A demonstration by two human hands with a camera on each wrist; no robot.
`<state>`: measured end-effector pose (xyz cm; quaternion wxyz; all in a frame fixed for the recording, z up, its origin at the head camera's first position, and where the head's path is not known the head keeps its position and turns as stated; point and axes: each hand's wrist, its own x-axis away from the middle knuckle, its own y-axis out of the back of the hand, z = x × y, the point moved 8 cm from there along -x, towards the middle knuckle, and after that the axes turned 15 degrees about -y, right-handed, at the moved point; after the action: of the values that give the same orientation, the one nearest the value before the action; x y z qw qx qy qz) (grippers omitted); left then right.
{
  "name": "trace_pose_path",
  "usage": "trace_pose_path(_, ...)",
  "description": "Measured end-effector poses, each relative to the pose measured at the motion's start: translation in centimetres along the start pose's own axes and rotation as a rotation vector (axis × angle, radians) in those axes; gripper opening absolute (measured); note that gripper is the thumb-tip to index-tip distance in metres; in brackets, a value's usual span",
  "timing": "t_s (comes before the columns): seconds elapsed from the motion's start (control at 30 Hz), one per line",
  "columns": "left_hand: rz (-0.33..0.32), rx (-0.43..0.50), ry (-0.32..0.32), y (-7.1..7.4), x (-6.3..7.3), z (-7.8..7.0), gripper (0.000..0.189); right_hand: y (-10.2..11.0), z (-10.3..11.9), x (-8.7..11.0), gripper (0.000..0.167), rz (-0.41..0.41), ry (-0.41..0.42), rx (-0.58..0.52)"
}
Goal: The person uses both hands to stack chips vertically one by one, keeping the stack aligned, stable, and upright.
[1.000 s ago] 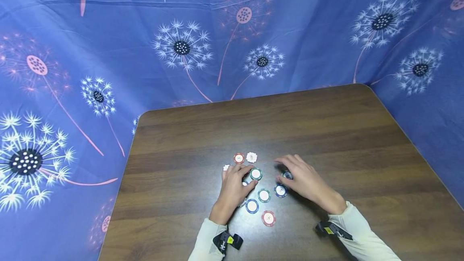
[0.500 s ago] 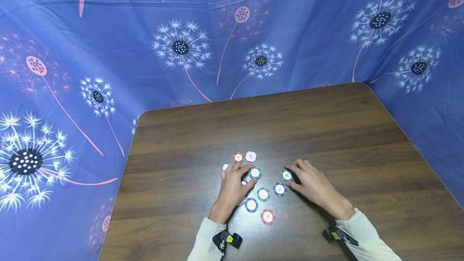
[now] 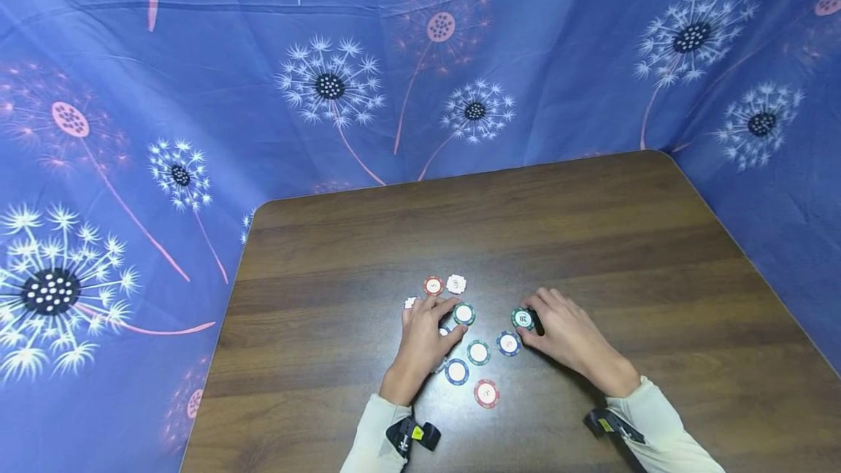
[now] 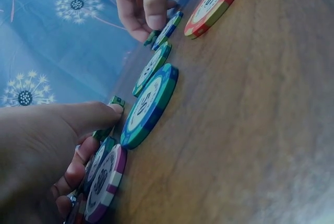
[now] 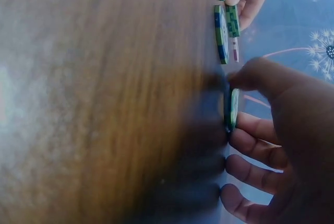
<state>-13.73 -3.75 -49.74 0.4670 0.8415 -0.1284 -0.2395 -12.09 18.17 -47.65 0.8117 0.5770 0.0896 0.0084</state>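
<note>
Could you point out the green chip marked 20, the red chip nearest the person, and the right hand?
Green chip marked 20 (image 3: 523, 319): head view, its pale centre.
Red chip nearest the person (image 3: 487, 393): head view, its white centre.
Right hand (image 3: 574, 338): head view, its back.

One green chip (image 3: 523, 318) shows a dark 20 on white; a blue chip (image 3: 456, 371) and a red chip (image 3: 486, 393) also have white centres. In the dim left wrist view, a striped chip (image 4: 106, 185) seems purple and white. The bench (image 3: 578, 232) is streaked brown, the cloth (image 3: 394, 35) blue with white and pink dandelions, the sleeves (image 3: 372, 433) pale.
</note>
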Motion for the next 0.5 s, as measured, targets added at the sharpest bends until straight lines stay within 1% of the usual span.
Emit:
trace_pose_path(0.37,-0.006,0.003,-0.003,-0.1,0.1,0.0,0.046,1.0,0.3,0.2,0.037,-0.041,0.025,-0.028)
trace_pose_path(0.5,-0.014,0.009,-0.001,-0.1,0.2,0.0,0.046,1.6,0.6,0.1,0.038,-0.054,0.031,-0.036)
